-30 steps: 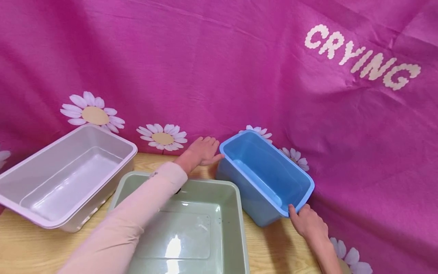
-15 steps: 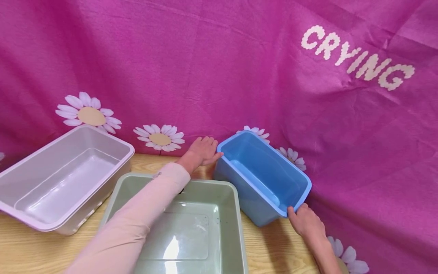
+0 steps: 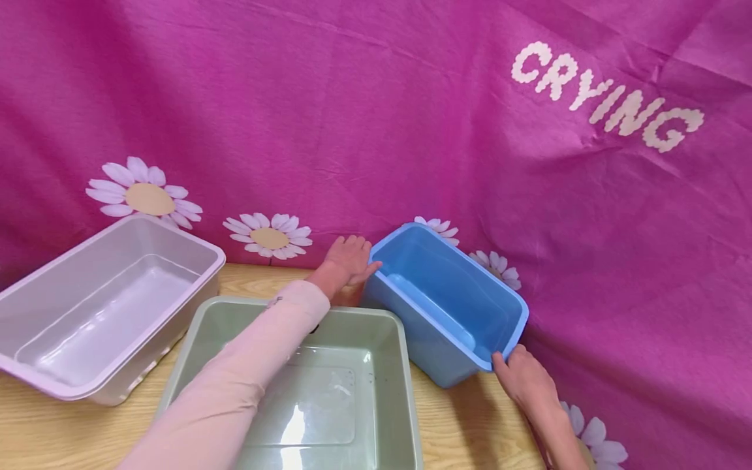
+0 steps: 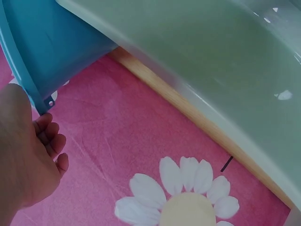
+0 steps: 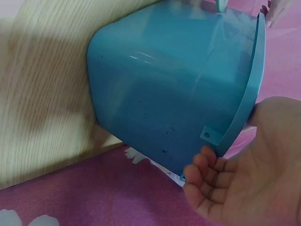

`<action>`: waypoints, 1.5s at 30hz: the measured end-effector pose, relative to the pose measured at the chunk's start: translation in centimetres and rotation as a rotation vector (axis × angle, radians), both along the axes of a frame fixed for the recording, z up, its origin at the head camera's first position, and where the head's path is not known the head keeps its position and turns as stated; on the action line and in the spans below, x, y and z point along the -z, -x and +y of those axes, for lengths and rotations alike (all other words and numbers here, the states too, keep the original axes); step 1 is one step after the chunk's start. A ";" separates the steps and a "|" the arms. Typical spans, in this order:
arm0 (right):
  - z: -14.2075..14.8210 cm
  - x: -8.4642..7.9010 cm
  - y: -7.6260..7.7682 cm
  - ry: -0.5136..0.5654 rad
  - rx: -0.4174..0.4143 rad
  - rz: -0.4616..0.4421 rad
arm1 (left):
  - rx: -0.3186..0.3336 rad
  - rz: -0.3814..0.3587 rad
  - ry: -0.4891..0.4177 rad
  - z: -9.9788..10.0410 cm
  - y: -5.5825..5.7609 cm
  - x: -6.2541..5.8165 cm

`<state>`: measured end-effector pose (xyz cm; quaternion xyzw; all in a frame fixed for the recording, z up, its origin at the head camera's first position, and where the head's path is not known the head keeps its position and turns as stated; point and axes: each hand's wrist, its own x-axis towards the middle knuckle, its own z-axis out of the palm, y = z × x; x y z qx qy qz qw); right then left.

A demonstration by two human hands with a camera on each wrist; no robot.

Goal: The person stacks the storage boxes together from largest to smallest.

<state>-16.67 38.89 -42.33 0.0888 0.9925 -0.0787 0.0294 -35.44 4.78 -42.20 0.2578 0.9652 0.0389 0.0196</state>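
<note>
A deep blue plastic bin (image 3: 449,307) stands on the wooden table at the right, angled, with a rounded rim. My left hand (image 3: 348,258) is at its far left corner, thumb over the rim; in the left wrist view the fingers (image 4: 52,136) curl under the rim's edge. At the near right corner my right hand (image 3: 529,378) grips the rim, its thumb on top. The right wrist view shows those fingers (image 5: 207,181) bent below the rim, beside a small tab with a hole. Nothing is visible inside the bin.
A shallow green bin (image 3: 405,385) sits in front, partly covered by my left sleeve (image 3: 247,365). At the left is a light grey-purple bin (image 3: 214,267). Behind hangs a magenta cloth (image 3: 329,117) with printed daisies and the word CRYING. Wooden table (image 3: 470,431) shows between the bins.
The whole head view has shifted slightly, so bins and cloth appear a little further left. Both hands keep their places on the blue bin's rim.
</note>
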 end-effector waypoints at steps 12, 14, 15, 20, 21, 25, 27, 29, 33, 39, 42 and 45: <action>0.6 0.3 0.6 0.015 -0.005 -0.006 | -0.008 -0.014 -0.027 -0.2 0.1 0.1; 0.7 0.3 0.6 0.018 -0.008 -0.008 | -0.005 -0.035 -0.012 -0.3 0.2 0.1; 0.7 0.4 0.6 0.018 -0.009 -0.007 | -0.001 -0.038 -0.004 -0.4 0.3 0.1; 0.9 0.5 0.9 0.006 -0.014 0.017 | 0.021 -0.026 0.020 -0.6 0.9 0.2; 1.0 0.5 1.0 0.005 -0.016 0.020 | 0.022 -0.024 0.024 -0.6 0.9 0.1; 1.1 0.5 1.3 -0.004 -0.025 0.023 | 0.027 -0.027 0.032 -0.6 0.9 -0.4; 1.3 0.3 1.4 -0.002 -0.026 0.015 | 0.025 -0.029 0.037 -0.6 0.9 -0.5; 1.4 0.1 1.4 0.002 -0.025 0.007 | 0.023 -0.023 0.028 -0.4 1.0 -0.7; 1.6 -0.3 1.6 0.025 -0.026 -0.021 | 0.013 -0.023 0.041 -0.1 1.1 -1.0; 1.8 0.0 1.6 0.036 -0.037 -0.021 | 0.020 -0.048 0.045 0.2 2.1 0.0; 2.0 0.2 1.6 0.011 -0.051 0.000 | 0.026 -0.058 0.040 0.2 2.4 0.5; 2.2 0.3 1.7 -0.023 -0.067 0.019 | 0.038 -0.053 0.051 0.2 2.5 0.7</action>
